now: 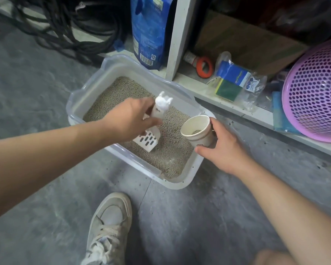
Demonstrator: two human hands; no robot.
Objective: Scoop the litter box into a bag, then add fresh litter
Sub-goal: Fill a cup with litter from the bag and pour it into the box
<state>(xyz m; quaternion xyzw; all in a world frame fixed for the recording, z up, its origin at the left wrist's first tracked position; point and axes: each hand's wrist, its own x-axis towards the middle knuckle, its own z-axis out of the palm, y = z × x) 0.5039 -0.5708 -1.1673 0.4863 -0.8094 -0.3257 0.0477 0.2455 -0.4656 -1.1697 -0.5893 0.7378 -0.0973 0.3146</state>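
A translucent litter box (80, 96) with beige litter granules (172, 155) stands on the grey floor. My left hand (128, 117) grips the handle of a white slotted scoop (146, 141), whose blade stands nearly upright with its tip in the litter. My right hand (224, 148) holds a white paper cup (198, 131) tilted over the box's right side; a few granules lie inside the cup. A blue bag (151, 29) stands behind the box, against a white post.
A low white shelf (227, 106) on the right carries a cardboard box (252, 44), packaged sponges (233, 79), an orange roll (203, 67) and a pink perforated basket (317, 88). Black cables (65, 27) coil at back left. My shoe (109, 228) is on the floor near the box.
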